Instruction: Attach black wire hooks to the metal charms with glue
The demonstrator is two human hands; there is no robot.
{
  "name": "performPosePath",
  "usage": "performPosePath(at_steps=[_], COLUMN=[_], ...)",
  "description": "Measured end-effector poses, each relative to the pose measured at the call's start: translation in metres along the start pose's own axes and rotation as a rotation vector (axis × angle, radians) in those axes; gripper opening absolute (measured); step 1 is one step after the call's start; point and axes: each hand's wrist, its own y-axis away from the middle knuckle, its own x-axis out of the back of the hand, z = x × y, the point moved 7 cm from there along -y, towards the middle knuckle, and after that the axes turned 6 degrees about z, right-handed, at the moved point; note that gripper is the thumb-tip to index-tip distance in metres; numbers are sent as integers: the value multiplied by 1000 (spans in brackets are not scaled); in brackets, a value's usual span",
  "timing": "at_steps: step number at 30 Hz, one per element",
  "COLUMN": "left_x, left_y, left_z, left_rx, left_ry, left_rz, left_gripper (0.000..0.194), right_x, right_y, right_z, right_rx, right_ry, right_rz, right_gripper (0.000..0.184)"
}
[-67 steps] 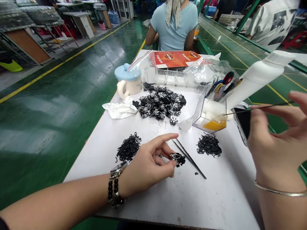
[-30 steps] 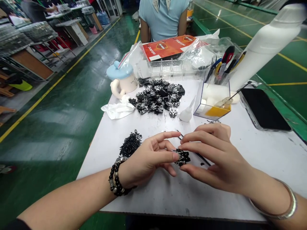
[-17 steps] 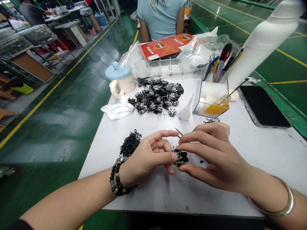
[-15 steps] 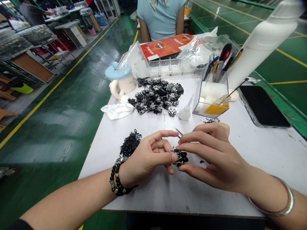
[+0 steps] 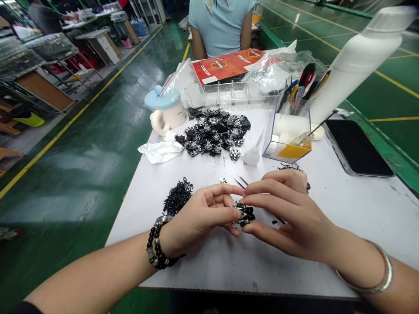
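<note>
A small black-and-silver badge-like piece is held low over the white table. My left hand pinches its left side, thumb on top. My right hand is curled at its right edge, thumb below and fingertips above, closed on the same piece. Two thin dark points, like tweezers, show just beyond my fingertips; the rest is mostly under my right hand, and I cannot tell whether it is held. Beside my left wrist lies a heap of small black hooked pieces. Farther back is a pile of similar black-and-silver pieces.
Behind the pile stand a lidded mug and clear trays under a red printed sheet. A small dropper bottle, a tool box, a tall white bottle and a phone stand or lie rightward. Crumpled tissue lies left. A person is opposite.
Both hands keep their hold on the piece and have shifted slightly. The right hand has moved a little left, and more of the tweezer-like points shows.
</note>
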Motion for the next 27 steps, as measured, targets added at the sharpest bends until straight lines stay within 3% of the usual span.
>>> performPosePath(at_steps=[5,12,23,27], left_x=[-2,-16,-13,-9], left_y=[1,4,4,4], left_z=[4,5,4,6], left_rx=[4,-35,-89,-105], left_ry=[140,324,353,341], left_rz=[-35,-189,-108,-41], left_gripper=[31,44,27,24], right_x=[3,-6,-18,-12], right_y=[-2,2,4,3], right_z=[6,23,24,26], right_rx=[-74,-263,-314,-338], right_ry=[-60,-485,-585,-526], right_rz=[21,-2,-86,-11], right_gripper=[23,25,26,25])
